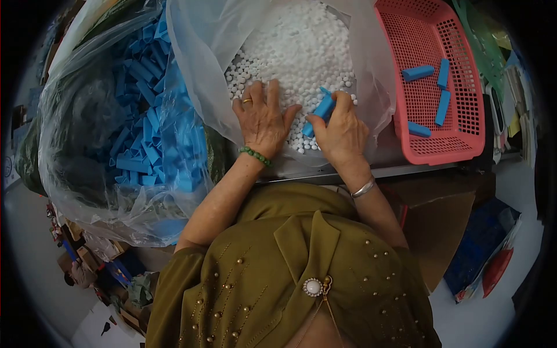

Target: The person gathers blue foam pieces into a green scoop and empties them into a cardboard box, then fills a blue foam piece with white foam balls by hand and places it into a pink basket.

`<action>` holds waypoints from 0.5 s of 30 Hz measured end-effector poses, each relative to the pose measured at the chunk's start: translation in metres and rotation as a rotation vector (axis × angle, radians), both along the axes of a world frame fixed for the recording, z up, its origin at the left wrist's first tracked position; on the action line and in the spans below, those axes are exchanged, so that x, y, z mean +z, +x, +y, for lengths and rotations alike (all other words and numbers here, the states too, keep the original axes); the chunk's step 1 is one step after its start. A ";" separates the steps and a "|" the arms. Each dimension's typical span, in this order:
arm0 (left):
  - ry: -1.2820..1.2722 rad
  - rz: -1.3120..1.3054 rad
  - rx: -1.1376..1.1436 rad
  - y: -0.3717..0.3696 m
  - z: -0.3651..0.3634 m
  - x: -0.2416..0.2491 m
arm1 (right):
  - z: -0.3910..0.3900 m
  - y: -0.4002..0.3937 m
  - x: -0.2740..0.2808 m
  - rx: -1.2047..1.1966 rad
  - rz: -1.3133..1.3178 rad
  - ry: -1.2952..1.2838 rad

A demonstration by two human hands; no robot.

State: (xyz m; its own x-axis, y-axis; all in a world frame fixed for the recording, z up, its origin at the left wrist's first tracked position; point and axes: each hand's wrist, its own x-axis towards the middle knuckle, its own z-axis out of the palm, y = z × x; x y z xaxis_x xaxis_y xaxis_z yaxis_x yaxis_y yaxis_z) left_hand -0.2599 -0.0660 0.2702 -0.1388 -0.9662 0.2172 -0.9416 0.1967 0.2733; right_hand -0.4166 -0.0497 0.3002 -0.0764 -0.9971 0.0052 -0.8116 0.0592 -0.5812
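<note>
My right hand (344,132) grips a blue triangular plastic tube (322,111) between thumb and fingers, tilted just over the white balls. One end of the tube has a small flap sticking up. My left hand (261,120) lies with fingers spread on the small white balls (296,49), holding nothing that I can see. The balls fill a translucent plastic bag (200,55) laid open in front of me. Several similar blue tubes (142,81) crowd a clear plastic bag (75,133) left of my left hand.
A pink perforated basket (406,148) stands at the right with several blue tubes (442,107) inside. The work surface's metal edge (406,170) runs just in front of my body. Below it on the right is a cardboard box (435,226).
</note>
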 end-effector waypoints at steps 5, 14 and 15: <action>-0.062 0.010 -0.054 -0.004 -0.007 -0.006 | -0.002 -0.005 -0.006 -0.053 -0.018 -0.010; 0.182 0.951 0.254 -0.005 -0.035 0.018 | 0.005 -0.016 -0.004 -0.084 -0.750 0.134; 0.171 0.950 0.251 -0.005 -0.036 0.014 | 0.006 -0.013 -0.005 0.040 -0.510 -0.030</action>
